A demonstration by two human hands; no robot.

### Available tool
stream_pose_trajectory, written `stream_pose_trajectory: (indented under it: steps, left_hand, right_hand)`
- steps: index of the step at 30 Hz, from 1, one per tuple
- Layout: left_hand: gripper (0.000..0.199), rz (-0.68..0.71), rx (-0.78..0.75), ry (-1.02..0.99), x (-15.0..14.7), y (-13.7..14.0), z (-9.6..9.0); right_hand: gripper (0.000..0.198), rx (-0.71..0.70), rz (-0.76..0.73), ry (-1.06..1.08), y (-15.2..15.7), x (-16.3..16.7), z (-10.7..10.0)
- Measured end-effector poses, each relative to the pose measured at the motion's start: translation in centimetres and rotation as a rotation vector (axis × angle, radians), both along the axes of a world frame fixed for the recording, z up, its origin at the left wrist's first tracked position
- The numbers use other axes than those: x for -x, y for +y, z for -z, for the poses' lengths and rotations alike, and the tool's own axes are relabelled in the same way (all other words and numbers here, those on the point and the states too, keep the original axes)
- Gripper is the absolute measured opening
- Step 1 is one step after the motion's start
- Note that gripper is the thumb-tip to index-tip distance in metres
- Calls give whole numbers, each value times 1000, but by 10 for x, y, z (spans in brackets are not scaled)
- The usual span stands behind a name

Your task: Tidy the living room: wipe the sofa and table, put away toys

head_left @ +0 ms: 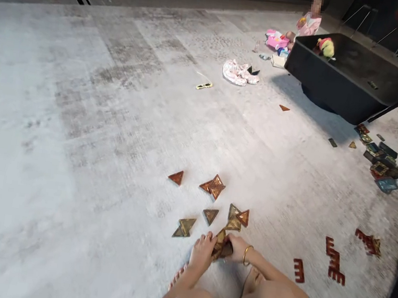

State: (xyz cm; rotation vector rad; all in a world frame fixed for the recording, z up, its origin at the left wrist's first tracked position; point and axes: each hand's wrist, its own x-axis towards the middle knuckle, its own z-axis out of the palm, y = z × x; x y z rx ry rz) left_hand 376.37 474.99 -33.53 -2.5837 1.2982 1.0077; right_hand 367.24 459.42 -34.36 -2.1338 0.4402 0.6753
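Observation:
Just in front of my bent knees, both hands meet around a few translucent yellow-brown triangular tiles (pixel 220 241). My left hand (pixel 202 255) is closed on their left side. From the right, my right hand (pixel 236 248), with a gold bangle (pixel 246 255) at its wrist, grips them and a darker piece (pixel 226 250). How many pieces they hold is hidden. Close beyond lie an olive tile pair (pixel 185 225), a single brown triangle (pixel 210 216) and a cluster of yellow and orange triangles (pixel 235 217). Farther off are orange triangles (pixel 216 187) and a lone one (pixel 176 177).
Dark red comb-shaped pieces (pixel 333 261) lie on the floor at right. A heap of tiles (pixel 382 159) sits by a big black tub (pixel 341 84). Behind it sits another person (pixel 308 24) near a pink toy (pixel 276 41). Sunglasses (pixel 204 86) and a cloth (pixel 238 72) lie mid-floor.

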Motion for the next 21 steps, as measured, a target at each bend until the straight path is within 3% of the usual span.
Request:
stream_pose_trajectory:
  steps: [3, 5, 8, 11, 15, 21]
  left_hand:
    - [41, -55, 64, 64, -13, 4, -3]
    - [37, -195, 144, 173, -19, 12, 0]
    - [47, -422, 321, 213, -22, 33, 8]
    - [48, -538, 402, 185, -25, 57, 9]
    - [47, -549, 394, 123, -32, 71, 2]
    - [53, -400, 339, 178, -35, 51, -3]
  right_hand:
    - [45, -15, 17, -25, -16, -4, 4]
    - [39, -53, 15, -32, -19, 0, 15]
    - [43, -130, -23, -60, -9, 10, 30]
    - [48, -29, -171, -197, 8, 16, 31]
    - [42, 134, -414, -262, 30, 8, 22]
    - [26, 149, -499, -284, 40, 0, 24]
